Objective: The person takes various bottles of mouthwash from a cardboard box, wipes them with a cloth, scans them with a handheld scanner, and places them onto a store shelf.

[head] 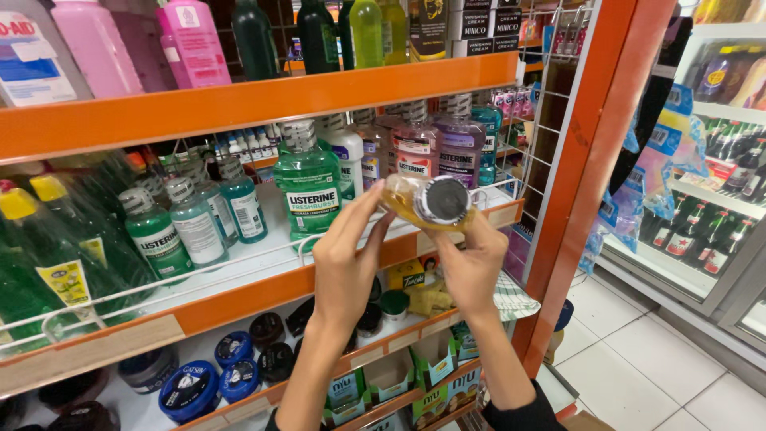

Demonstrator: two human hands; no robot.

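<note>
Hands of one person reach up from the bottom of the view toward a shop shelf with orange edges. The left hand and the right hand together hold an amber bottle tipped on its side, so its dark round cap faces the camera. The left hand's fingers are curled around the bottle's body from the left, thumb on the near side; the right hand's fingers close on it from below and to the right, near the cap. The bottle sits in the air just in front of the middle shelf, level with its white wire rail. Behind it on that shelf stands a large green mouthwash bottle, with smaller green bottles to the left and purple and pink bottles to the right. On the top shelf stand pink bottles. Below the hands, a lower shelf carries round blue tins and dark jars, and lower still are small green and white cartons. To the right, past the orange upright post, a glass-fronted cooler holds rows of bottles above a white tiled floor.
</note>
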